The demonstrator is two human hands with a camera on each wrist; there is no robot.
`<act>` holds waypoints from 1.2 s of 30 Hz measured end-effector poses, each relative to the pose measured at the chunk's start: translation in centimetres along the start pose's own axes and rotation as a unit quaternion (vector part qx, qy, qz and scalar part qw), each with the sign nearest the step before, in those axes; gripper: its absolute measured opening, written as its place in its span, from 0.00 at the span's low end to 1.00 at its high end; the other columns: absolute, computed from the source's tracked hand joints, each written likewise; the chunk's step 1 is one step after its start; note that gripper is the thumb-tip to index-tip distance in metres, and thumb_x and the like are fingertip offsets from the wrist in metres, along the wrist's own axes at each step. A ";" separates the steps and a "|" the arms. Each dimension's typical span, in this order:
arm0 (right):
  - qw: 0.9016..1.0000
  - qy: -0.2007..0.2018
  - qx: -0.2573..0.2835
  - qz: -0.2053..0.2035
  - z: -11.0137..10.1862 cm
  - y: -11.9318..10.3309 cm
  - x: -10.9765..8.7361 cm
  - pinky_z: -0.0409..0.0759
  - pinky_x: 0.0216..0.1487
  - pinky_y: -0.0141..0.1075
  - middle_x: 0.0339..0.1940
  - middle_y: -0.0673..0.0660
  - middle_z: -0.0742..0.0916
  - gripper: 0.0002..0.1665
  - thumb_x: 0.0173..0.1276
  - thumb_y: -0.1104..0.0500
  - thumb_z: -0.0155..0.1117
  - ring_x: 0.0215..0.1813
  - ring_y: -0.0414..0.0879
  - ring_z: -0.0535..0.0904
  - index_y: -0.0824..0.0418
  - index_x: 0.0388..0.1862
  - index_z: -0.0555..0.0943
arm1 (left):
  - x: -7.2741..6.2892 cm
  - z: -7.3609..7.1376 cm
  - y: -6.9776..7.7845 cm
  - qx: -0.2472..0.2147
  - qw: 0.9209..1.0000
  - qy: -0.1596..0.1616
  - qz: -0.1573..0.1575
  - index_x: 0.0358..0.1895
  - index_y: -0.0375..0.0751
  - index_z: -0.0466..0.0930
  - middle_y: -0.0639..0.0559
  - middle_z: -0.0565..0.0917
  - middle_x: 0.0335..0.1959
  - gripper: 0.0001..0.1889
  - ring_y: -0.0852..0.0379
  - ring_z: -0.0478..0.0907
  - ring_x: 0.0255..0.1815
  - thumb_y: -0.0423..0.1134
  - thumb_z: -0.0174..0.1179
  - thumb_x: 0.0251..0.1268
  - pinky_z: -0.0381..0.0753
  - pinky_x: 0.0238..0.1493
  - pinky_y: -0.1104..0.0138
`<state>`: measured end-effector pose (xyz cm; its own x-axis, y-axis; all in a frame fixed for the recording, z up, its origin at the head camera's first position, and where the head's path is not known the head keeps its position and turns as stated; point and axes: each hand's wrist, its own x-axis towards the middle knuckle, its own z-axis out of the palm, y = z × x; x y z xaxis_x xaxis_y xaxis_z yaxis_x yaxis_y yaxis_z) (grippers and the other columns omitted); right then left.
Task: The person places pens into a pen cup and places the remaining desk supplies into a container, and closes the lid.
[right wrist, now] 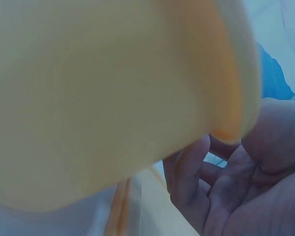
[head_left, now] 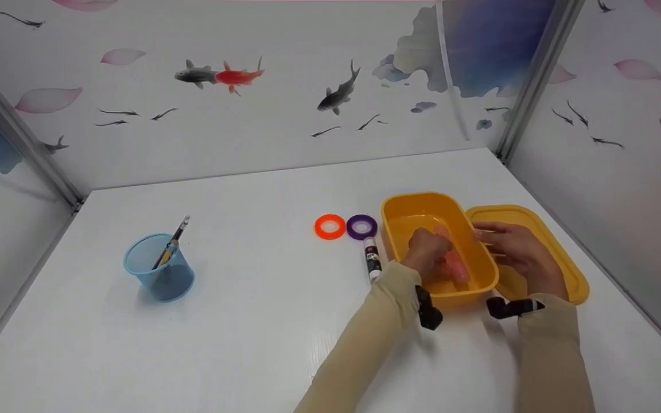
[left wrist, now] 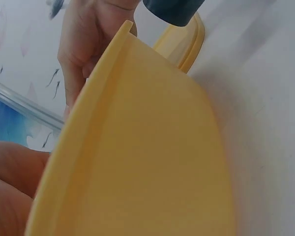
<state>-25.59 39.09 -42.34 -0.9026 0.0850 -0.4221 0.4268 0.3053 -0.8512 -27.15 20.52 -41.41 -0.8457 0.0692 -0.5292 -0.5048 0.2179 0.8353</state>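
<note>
A yellow plastic box (head_left: 391, 221) stands without its lid at the right of the table. My left hand (head_left: 427, 252) reaches down into it, fingers curled on a long pink item (head_left: 458, 271) whose kind I cannot make out. The fingertips are hidden in the head view; in the left wrist view the box wall covers most of that hand. Beside the box's right wall is my right hand (head_left: 523, 252), with fingers extended and fingertips at the rim. In the right wrist view its fingers (right wrist: 187, 172) lie beside the box wall.
The yellow lid (head_left: 566, 275) lies under my right hand. Left of the box are a glue stick (head_left: 372, 258), a purple ring-shaped roll (head_left: 353, 234) and an orange one (head_left: 320, 228). A blue mesh cup (head_left: 172, 281) with pens stands farther left. Printed panels surround the table.
</note>
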 end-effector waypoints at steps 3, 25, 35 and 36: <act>1.000 0.000 -0.002 0.001 0.1 0.0 0.0 0.66 0.78 0.51 0.81 0.60 0.65 0.48 0.67 0.35 0.63 0.76 0.60 0.66 0.51 0.80 0.60 | -0.1 -0.2 0.4 -0.012 1.000 -0.004 -0.003 0.49 0.38 0.73 0.46 0.80 0.37 0.16 0.47 0.83 0.37 0.33 0.65 0.60 0.89 0.44 0.59; 1.000 0.003 -0.018 -0.001 0.2 0.2 0.3 0.68 0.77 0.48 0.81 0.60 0.64 0.52 0.65 0.33 0.64 0.74 0.59 0.68 0.53 0.80 0.59 | -2.5 -7.2 3.1 0.020 0.988 -0.070 0.139 0.59 0.35 0.78 0.42 0.86 0.48 0.19 0.45 0.88 0.45 0.38 0.65 0.67 0.90 0.41 0.56; 1.000 0.001 -0.015 0.005 0.0 0.0 0.3 0.68 0.77 0.47 0.81 0.59 0.63 0.55 0.62 0.32 0.65 0.74 0.58 0.67 0.52 0.81 0.58 | -2.8 -10.6 2.3 0.044 0.982 -0.036 0.178 0.58 0.41 0.76 0.47 0.85 0.46 0.17 0.52 0.86 0.37 0.42 0.62 0.70 0.90 0.35 0.65; 1.000 0.000 -0.019 0.004 0.0 -0.1 0.3 0.68 0.77 0.47 0.82 0.59 0.63 0.55 0.62 0.31 0.64 0.74 0.57 0.67 0.53 0.81 0.57 | -2.9 -11.0 2.1 0.049 0.982 -0.034 0.181 0.58 0.41 0.76 0.48 0.85 0.44 0.18 0.52 0.86 0.36 0.41 0.62 0.70 0.89 0.35 0.66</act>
<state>-25.92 39.14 -42.40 -0.8994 0.0877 -0.4282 0.4309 0.3414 -0.8353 -27.69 10.12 -36.50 -0.9518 0.2229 -0.2108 -0.1504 0.2598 0.9539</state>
